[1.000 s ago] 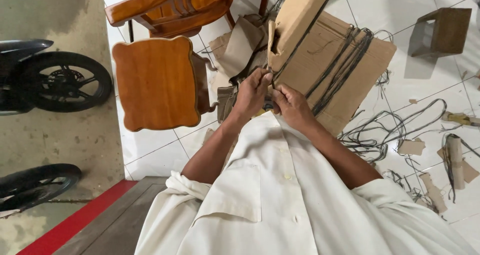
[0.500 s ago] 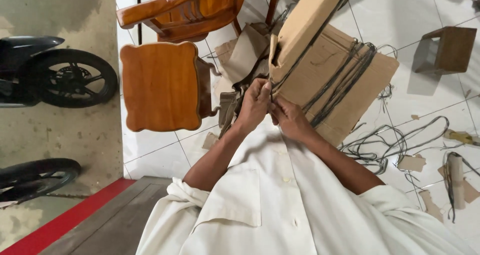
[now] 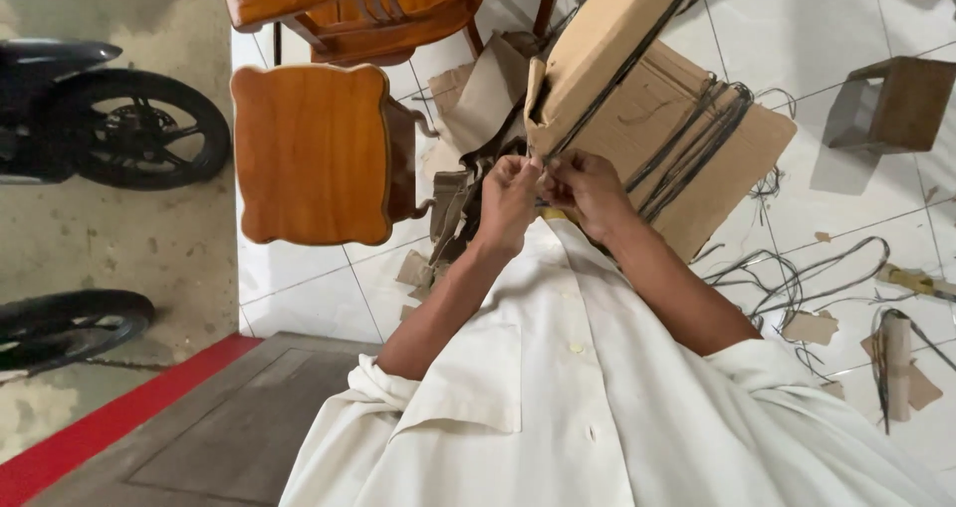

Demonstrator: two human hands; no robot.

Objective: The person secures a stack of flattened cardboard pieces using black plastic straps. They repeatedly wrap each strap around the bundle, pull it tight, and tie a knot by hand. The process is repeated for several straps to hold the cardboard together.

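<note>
Item one: a long cardboard box (image 3: 612, 44), tan, which I am seeing propped at a slant, its long axis running from the near end by the hands up and away toward the top right of the view. A dark strap (image 3: 637, 54) is running along its length. Its near end is sitting just in front of the person's chest; I cannot tell what is inside.

Item two: the left hand (image 3: 508, 200), fingers pressed together and pinching something thin at the box's near corner; I cannot make out exactly what. The right hand (image 3: 590, 190) is doing likewise, fingers curled and pinching at the same spot, touching the left.

Item three: a flat cardboard sheet (image 3: 717, 158) is lying under and behind the box, with a bundle of dark straps (image 3: 697, 133) crossing it diagonally.

Item four: more cardboard scraps (image 3: 478, 94) are leaning to the left of the box.

Item five: loose dark straps (image 3: 797, 278) are trailing over the white tiled floor (image 3: 856, 9) to the right.

Item six: a small wooden stool (image 3: 314, 153) is standing left of the hands, a wooden chair (image 3: 378, 9) beyond it, a motorbike wheel (image 3: 139, 128) farther left.
</note>
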